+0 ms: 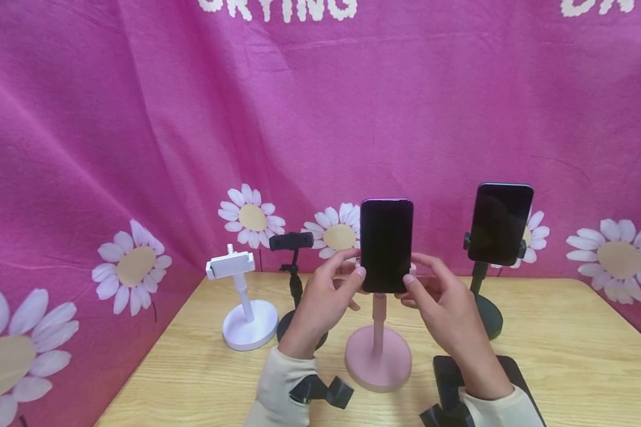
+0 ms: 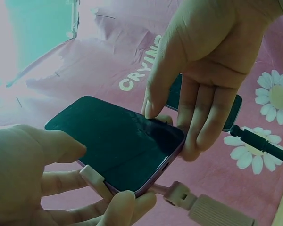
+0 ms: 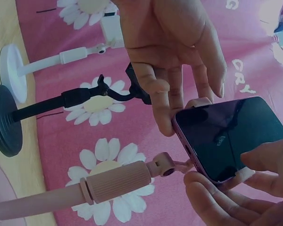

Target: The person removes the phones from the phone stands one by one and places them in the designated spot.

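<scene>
A dark-screened smartphone [image 1: 387,245] stands upright in the clamp of a pink phone stand [image 1: 379,359]. My left hand [image 1: 323,296] holds the phone's lower left side, thumb in front and fingers reaching behind. On the opposite lower edge, my right hand [image 1: 446,302] holds it likewise between thumb and fingers. In the left wrist view, a pale clamp arm [image 2: 95,180] hooks over the phone's edge beside the left fingers. The right wrist view shows the stand's ribbed neck [image 3: 120,181] and hinge below the phone. The clamp's back is hidden.
A white stand [image 1: 250,325] and a black stand [image 1: 296,284] are on the left. At the right, a dark green stand [image 1: 488,317] holds another phone [image 1: 501,224]. A black flat device [image 1: 515,376] lies under my right forearm. A pink daisy-print cloth [image 1: 406,118] hangs behind the table.
</scene>
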